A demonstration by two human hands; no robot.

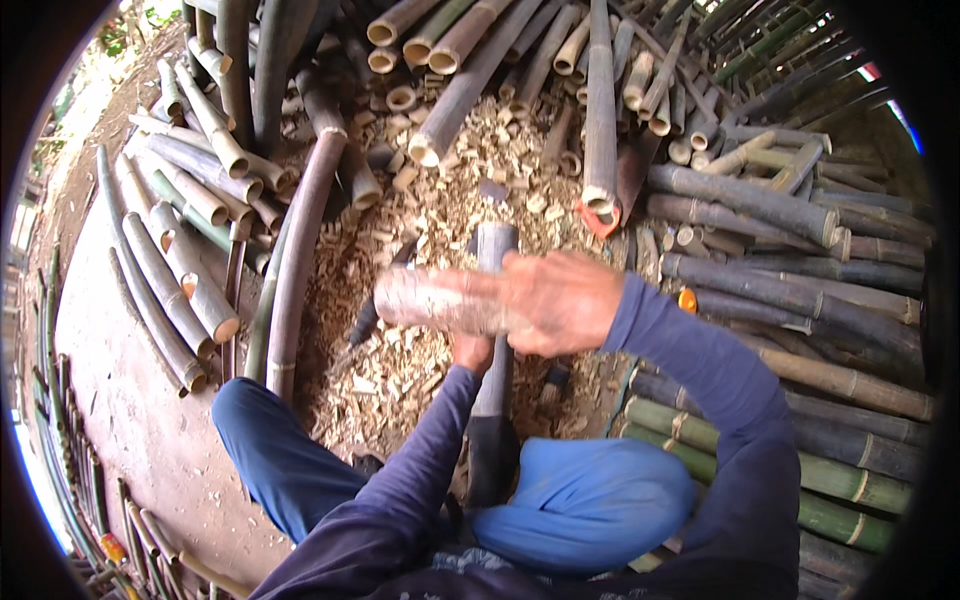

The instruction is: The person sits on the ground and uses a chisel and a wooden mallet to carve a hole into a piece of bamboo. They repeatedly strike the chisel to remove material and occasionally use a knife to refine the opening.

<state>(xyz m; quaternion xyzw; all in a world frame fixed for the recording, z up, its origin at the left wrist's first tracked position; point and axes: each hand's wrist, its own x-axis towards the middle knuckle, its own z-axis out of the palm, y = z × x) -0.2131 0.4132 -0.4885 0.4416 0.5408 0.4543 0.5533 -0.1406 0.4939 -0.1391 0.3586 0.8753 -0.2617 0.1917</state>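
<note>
My right hand (560, 300) is closed round the end of a thick, short wooden club (430, 300), which lies crosswise and is blurred by motion. The club passes over a grey bamboo pole (494, 385) that stretches away from me between my knees. Below the club, my left hand (474, 350) shows only its wrist side, close against the pole. Its fingers are hidden behind the club and my right hand, so what it holds cannot be seen. A dark sleeve-like wrap (490, 460) covers the near end of the pole.
Wood chips (390, 385) cover the ground around the pole. Cut bamboo poles (760, 200) are stacked at the right, with green ones (840, 475) nearer me. More bamboo lengths (185, 275) lie at the left, and several bamboo ends (445, 55) point toward me from the far side.
</note>
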